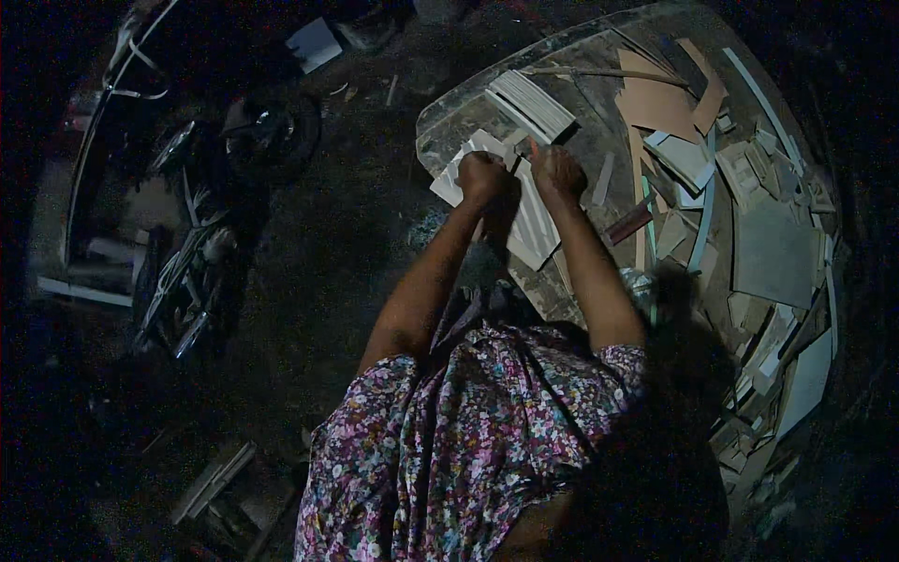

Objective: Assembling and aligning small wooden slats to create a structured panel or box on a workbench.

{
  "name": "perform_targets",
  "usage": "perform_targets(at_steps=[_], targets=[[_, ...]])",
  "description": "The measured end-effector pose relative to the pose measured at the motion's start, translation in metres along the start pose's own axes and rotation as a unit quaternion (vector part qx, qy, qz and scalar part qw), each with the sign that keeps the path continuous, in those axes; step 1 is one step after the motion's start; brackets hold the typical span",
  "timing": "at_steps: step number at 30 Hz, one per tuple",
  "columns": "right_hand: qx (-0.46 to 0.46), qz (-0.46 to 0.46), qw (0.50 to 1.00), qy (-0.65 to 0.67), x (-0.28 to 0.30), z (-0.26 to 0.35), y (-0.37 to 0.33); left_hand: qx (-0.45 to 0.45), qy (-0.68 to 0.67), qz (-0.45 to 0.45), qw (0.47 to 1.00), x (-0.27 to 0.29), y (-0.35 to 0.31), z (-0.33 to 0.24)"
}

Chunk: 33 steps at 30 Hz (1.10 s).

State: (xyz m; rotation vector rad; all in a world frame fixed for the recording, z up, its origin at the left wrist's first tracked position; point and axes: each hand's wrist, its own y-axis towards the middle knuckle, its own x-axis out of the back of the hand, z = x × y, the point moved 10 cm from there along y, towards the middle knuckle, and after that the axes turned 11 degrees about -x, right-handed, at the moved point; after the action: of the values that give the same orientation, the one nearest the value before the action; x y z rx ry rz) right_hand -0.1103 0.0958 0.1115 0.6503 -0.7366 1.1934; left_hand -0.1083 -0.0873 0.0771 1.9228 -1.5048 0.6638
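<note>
White, straight-edged, grey-striped flat pieces (534,223), askew on a scuffed counter (588,101), beneath curled left hand (485,178) and curled right hand (560,176), grip contents impossible to tell.

Table (453,118): stood before the person (468,431) and extended to the right.
Flat pieces (539,236): lay on the table, along its near left edge.
Left hand (484,176): was over the left part of the flat pieces.
Right hand (559,175): was just right of the left hand; the 2 were apart.
Stack of strips (531,105): lay on the table beyond both hands.
Broad sheet (651,98): lay right of the stack.
Heap of offcuts (749,314): ran down the table's right side.
Square panel (773,255): lay on that heap.
Single sheet (315,45): lay left of the table, well apart.
</note>
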Motion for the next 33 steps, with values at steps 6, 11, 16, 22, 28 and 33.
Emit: perform_targets(at_steps=[6, 11, 16, 22, 28, 33], targets=[[-0.004, -0.013, 0.999, -0.035, -0.009, 0.001, 0.011, -0.088, 0.059, 0.041, 0.994, -0.016, 0.004, -0.010], [0.021, -0.079, 0.997, -0.003, -0.015, -0.008, 0.019, -0.128, 0.134, 0.071, 0.980, -0.030, 0.011, -0.021], [0.008, -0.067, 0.998, -0.015, -0.002, -0.006, 0.019, -0.089, 0.144, 0.071, 0.983, -0.015, 0.014, -0.023], [-0.150, 0.053, 0.987, -0.033, 0.001, -0.042, 0.027, 0.021, 0.056, 0.070, 0.996, -0.014, 0.013, -0.006], [0.069, 0.087, 0.994, -0.020, 0.004, -0.032, 0.024, 0.044, 0.031, 0.062, 0.997, -0.027, 0.021, -0.002], [0.119, 0.116, 0.985, -0.038, -0.012, -0.034, 0.030, 0.040, 0.047, 0.058, 0.996, -0.032, 0.028, -0.012]])
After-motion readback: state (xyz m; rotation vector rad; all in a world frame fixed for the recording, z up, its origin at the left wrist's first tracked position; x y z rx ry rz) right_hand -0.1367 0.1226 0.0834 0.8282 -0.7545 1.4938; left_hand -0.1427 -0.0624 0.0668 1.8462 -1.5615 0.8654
